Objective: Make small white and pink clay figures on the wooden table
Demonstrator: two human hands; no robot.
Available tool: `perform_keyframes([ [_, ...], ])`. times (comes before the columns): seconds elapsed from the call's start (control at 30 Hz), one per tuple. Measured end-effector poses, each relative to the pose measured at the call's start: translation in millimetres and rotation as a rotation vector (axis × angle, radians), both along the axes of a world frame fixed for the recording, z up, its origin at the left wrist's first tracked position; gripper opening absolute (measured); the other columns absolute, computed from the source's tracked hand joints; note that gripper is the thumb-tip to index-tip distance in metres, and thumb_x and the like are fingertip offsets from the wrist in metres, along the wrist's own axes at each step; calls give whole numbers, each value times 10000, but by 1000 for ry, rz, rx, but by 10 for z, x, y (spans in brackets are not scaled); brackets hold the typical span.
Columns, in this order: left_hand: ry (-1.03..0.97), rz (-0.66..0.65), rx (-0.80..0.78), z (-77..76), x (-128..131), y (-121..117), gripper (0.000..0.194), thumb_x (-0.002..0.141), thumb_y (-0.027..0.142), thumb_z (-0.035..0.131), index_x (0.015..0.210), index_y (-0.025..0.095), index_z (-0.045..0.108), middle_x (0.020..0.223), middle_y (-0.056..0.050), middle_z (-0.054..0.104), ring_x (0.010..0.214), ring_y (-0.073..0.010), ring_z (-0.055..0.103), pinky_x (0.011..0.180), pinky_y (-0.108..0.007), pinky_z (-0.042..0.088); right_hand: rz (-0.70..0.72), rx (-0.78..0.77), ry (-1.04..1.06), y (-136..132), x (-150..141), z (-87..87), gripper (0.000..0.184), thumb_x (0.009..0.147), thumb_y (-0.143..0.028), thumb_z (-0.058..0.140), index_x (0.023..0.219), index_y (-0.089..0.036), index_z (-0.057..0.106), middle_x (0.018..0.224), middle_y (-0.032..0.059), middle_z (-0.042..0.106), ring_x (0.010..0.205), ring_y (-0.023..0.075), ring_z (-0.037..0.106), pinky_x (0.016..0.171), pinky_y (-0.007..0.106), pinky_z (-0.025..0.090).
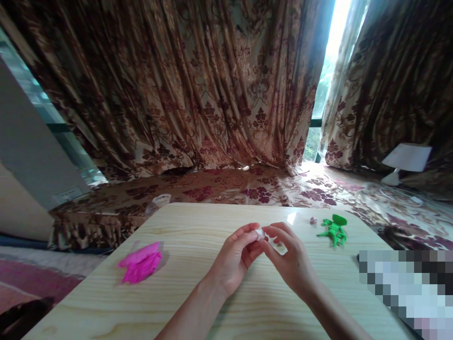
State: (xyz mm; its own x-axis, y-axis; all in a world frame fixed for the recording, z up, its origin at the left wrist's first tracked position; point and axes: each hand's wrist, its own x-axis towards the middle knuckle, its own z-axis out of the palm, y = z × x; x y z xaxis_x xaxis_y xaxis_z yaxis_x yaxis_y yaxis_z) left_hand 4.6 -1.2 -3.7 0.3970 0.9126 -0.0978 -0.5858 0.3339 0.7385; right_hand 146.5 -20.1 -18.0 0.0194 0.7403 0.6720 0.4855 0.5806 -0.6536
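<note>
My left hand point(235, 257) and my right hand point(290, 257) meet over the middle of a pale wooden table point(198, 293). Both pinch a small white lump point(260, 233) between their fingertips, held just above the tabletop. A clear plastic wrapper point(279, 246) lies under my right fingers. A bag of bright pink clay point(140, 263) rests on the table to the left. A green clay figure point(334, 229) sits at the far right, with a tiny purple bit point(313, 220) beside it.
A patterned brown cloth point(226, 184) covers a low ledge behind the table, under heavy curtains point(198, 80). A clear plastic cup point(157, 204) lies at the table's far left edge. A white lamp point(405, 160) stands at the right. A blurred patch point(406, 288) covers the right corner.
</note>
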Motion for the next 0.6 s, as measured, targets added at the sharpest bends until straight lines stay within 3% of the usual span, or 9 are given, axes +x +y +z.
perform_keyframes([
  [0.17, 26, 4, 77, 13, 9, -25, 163, 722, 163, 636, 883, 137, 635, 907, -59, 657, 826, -134, 608, 823, -278, 483, 8, -8, 36, 3, -12, -3, 164, 802, -173, 554, 941, -218, 628, 874, 40, 583, 777, 161, 559, 639, 292, 480],
  [0.4, 101, 58, 113, 39, 29, -45, 199, 657, 189, 706, 834, 121, 647, 887, -75, 674, 870, -171, 614, 901, -327, 440, 84, -67, 98, 5, 9, 46, 124, 821, -197, 538, 886, -195, 643, 760, 25, 592, 688, 140, 565, 593, 265, 479],
  [0.6, 224, 97, 167, -4, 33, -18, 176, 659, 203, 706, 800, 118, 646, 808, -53, 660, 768, -137, 607, 803, -290, 479, 56, -56, 81, -2, 1, 61, 124, 823, -180, 531, 747, -180, 629, 716, 17, 575, 641, 125, 545, 573, 248, 453],
])
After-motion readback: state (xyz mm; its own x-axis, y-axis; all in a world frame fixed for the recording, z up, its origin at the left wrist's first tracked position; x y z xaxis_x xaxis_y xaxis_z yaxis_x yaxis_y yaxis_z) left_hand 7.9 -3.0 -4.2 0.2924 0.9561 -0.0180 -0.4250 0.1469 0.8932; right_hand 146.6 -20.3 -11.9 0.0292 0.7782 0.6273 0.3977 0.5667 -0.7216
